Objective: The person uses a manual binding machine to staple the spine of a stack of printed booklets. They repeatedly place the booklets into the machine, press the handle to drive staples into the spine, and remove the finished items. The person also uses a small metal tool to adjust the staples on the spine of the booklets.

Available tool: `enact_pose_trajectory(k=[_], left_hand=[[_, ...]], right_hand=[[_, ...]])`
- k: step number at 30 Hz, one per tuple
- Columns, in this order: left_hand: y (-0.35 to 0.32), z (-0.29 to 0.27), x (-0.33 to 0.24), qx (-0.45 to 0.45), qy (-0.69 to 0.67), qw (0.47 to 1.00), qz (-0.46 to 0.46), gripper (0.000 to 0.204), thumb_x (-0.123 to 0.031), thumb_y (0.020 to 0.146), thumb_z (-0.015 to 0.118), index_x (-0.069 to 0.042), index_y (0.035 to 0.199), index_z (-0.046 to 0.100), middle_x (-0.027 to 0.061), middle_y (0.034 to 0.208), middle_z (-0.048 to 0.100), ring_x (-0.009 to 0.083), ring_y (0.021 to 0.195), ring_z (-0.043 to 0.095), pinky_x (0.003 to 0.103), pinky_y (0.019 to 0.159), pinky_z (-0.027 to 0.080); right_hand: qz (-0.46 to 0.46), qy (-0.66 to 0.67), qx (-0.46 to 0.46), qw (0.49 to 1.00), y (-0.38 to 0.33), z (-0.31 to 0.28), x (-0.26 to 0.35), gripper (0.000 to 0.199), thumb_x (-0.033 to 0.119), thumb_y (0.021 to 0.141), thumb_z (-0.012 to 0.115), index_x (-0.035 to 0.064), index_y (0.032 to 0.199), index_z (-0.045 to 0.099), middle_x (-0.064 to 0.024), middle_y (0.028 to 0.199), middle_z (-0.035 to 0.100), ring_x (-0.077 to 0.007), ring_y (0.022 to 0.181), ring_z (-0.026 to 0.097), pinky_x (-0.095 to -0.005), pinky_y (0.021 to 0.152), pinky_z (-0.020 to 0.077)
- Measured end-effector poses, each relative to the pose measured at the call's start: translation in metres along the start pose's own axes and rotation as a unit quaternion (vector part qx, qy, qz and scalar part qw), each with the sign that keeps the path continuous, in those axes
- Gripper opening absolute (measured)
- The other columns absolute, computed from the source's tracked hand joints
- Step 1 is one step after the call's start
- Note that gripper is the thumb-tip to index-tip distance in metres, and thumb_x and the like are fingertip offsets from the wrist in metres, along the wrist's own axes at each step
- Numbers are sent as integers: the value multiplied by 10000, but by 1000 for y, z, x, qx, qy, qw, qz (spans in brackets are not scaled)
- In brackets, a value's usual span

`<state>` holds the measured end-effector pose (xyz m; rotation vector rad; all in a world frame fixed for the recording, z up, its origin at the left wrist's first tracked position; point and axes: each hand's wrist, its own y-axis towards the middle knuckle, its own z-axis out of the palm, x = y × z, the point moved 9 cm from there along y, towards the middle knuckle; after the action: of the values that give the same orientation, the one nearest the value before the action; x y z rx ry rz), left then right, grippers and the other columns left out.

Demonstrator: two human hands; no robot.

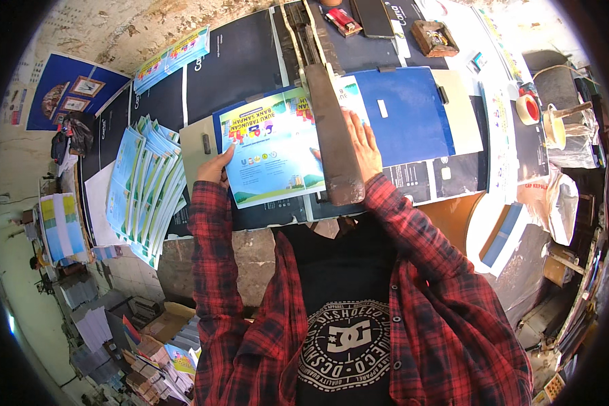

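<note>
Looking down, we see the printed cover point(271, 162) on the desk point(235, 57), lying sideways beneath the dark bar point(334, 135). Left hand point(214, 169) touches its left edge, grip unclear; right hand point(367, 145) rests flat, fingers outstretched, just beside the bar.

Light-blue booklet point(271, 169) with green and yellow patches, deep-blue board point(409, 128) right of the booklet, white-striped black tabletop point(233, 53) under the booklet, red-and-black plaid shirt point(443, 304) before the booklet
</note>
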<state>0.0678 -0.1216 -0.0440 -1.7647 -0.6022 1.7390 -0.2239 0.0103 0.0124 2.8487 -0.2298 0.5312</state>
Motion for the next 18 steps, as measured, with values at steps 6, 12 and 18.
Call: enact_pose_trajectory(k=[6,12,18], left_hand=[[14,21,9,29,17,999,2,411,-211,871,758,82,1127,624,138,1029,701,211,874,697,352,789,583],[-9,23,-7,-33,46,997,60,371,-209,854,778,48,1091,652,117,937,717,163,729,680,274,662,553],[-119,162,-2,-67,580,620,524,699,-339,829,645,-41,1427,440,144,1537,360,367,1420,324,601,1126,232]], right_hand=[[4,-21,-10,1000,-3,-21,-21,727,522,918,550,113,1491,370,-195,1541,318,-348,1438,291,-512,1156,236],[-6,-26,-15,1000,-2,-23,-23,727,521,910,567,126,1490,377,-155,1540,342,-344,1423,324,-517,1146,258],[7,-49,-24,998,-4,-21,-25,723,383,877,588,148,1513,337,-130,1577,282,-334,1443,291,-505,1163,232]])
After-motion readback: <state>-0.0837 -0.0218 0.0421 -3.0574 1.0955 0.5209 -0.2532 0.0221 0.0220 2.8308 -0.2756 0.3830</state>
